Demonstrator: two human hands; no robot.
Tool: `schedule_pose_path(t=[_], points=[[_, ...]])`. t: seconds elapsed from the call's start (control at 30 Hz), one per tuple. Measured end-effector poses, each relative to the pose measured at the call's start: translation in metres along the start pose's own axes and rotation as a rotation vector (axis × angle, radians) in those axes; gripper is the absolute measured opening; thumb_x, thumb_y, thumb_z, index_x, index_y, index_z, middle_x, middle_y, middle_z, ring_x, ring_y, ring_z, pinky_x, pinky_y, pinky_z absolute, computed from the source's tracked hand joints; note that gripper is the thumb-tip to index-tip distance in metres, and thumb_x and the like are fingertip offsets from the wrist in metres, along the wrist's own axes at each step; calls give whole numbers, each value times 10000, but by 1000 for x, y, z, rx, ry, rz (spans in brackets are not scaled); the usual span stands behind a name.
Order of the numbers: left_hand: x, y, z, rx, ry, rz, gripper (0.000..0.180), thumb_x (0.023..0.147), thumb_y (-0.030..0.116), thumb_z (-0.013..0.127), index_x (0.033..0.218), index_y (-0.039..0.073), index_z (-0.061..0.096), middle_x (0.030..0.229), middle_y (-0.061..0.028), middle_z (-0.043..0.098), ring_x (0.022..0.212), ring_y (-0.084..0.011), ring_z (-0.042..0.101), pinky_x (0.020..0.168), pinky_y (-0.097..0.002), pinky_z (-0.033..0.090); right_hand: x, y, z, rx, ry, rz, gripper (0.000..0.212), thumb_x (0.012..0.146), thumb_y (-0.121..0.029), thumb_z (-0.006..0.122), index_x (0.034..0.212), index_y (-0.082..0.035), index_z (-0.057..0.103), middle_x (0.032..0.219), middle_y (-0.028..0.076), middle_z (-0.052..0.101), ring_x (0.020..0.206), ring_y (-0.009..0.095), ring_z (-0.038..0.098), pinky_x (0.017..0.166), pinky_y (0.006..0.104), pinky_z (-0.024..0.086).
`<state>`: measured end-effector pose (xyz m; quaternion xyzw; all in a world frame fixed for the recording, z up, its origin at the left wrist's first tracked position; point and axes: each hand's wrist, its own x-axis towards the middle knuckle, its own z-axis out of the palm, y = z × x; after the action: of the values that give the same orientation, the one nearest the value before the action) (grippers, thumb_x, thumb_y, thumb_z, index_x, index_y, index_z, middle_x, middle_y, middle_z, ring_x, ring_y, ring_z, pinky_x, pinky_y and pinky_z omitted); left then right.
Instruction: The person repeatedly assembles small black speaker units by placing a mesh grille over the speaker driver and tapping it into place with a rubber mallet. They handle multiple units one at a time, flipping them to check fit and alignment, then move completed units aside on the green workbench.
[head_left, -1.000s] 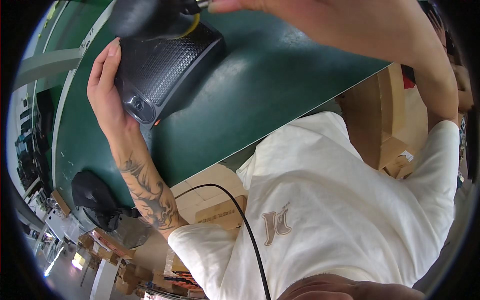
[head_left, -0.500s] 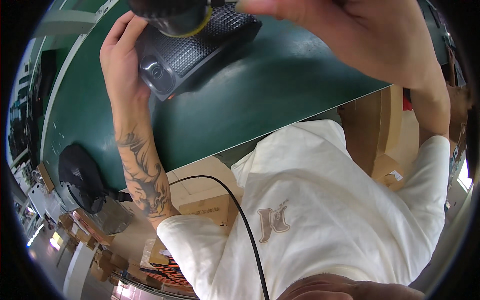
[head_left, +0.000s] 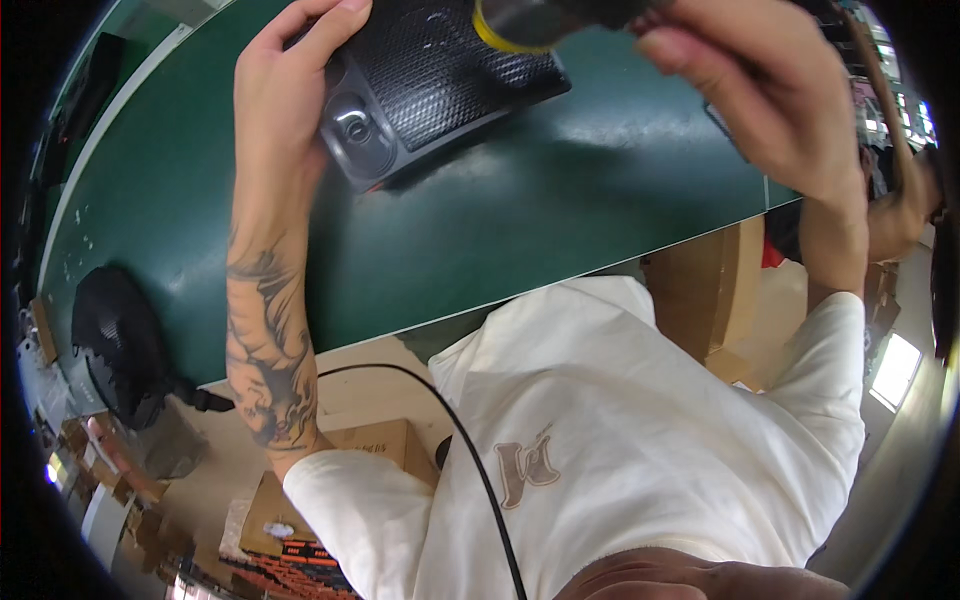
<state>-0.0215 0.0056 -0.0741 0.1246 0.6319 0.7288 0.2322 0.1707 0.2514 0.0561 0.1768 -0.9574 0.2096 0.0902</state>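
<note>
A black box-shaped device (head_left: 430,90) with a textured, mesh-like face and a round recessed fitting on its left end lies tilted on the green table. My left hand (head_left: 285,95) grips its left end, thumb along the top and the other fingers partly hidden behind. At the upper right, my right hand (head_left: 770,110) holds a black tool (head_left: 560,20) whose round end has a yellow ring. That ringed end hangs over the right part of the device; whether it touches is unclear. The upper part of the tool is cut off by the picture's edge.
The green table (head_left: 450,250) has a pale front edge close to my body. A black bag-like item (head_left: 115,335) lies at its left corner. A black cable (head_left: 465,435) runs past my shirt. Cardboard boxes (head_left: 375,440) stand below the table. Another person's arm (head_left: 900,215) shows at the far right.
The tool and my right hand have moved right across the device, from its left part to its right part. The device and left hand appear farther right; the view has shifted too.
</note>
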Motion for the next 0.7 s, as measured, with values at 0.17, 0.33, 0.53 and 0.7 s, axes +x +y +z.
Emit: schedule_pose_path(t=[0.17, 0.33, 0.53, 0.7], points=[[-5, 8, 17, 13, -2, -13, 259, 921, 177, 776, 1111, 1, 760, 996, -19, 707, 895, -90, 617, 835, -232, 474, -17, 20, 14, -13, -30, 33, 319, 977, -122, 669, 1269, 5, 668, 882, 196, 662, 746, 363, 640, 684, 404, 502], [-8, 11, 16, -51, 1, -51, 285, 925, 203, 780, 1115, -7, 751, 1010, -26, 706, 917, -100, 621, 854, -238, 473, -14, 11, -4, 114, 31, 214, 280, 977, -117, 672, 1224, 15, 695, 908, 195, 694, 774, 346, 658, 708, 364, 524], [-3, 0, 14, 1, 0, 33, 274, 947, 207, 753, 1124, -2, 754, 1018, -13, 703, 932, -92, 609, 860, -229, 461, 6, 12, -4, -78, -87, 89, 284, 983, -124, 656, 1234, 2, 696, 975, 214, 720, 861, 381, 691, 739, 415, 537], [-5, 3, 16, -64, 16, 15, 235, 987, 169, 663, 1125, 1, 755, 1031, -2, 686, 921, -85, 585, 845, -223, 455, 57, 19, -8, 59, 7, 248, 221, 1034, -142, 560, 1133, 25, 666, 744, 243, 602, 686, 411, 606, 623, 445, 471]])
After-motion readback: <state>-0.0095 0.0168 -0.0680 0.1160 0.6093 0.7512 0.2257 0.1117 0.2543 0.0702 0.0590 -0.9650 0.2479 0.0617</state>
